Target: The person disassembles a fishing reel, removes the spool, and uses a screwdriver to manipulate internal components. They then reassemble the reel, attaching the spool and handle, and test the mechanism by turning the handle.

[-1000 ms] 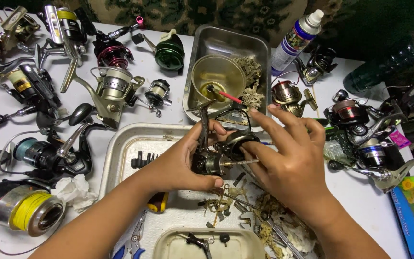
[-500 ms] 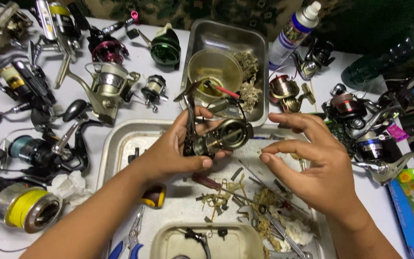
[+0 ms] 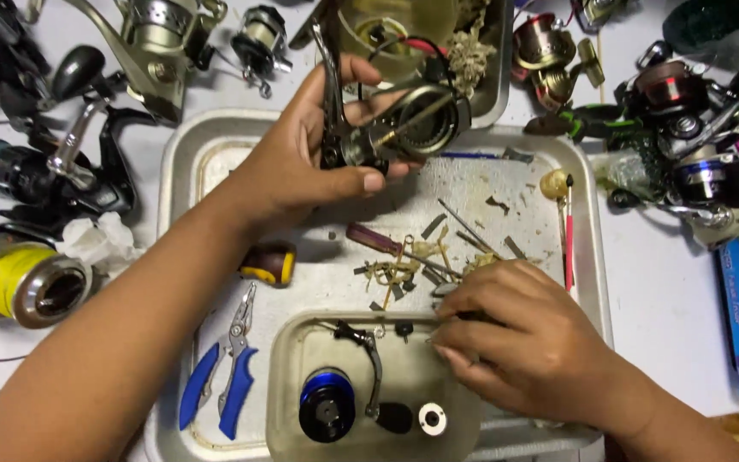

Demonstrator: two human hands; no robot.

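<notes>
White bench (image 3: pixel 669 308), cluttered. Left hand (image 3: pixel 301 162) fingers clamped on dark metal spinning-reel body (image 3: pixel 395 128) at 12 o'clock: rigid, likely greasy, grip frame. Right hand (image 3: pixel 523 342) fingers pinched together over small loose parts (image 3: pixel 412 269).

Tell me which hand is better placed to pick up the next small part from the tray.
Probably the right hand: its fingertips rest at the scattered small parts in the metal tray and it looks free. The left hand is occupied, gripping the open reel body above the tray.
</notes>
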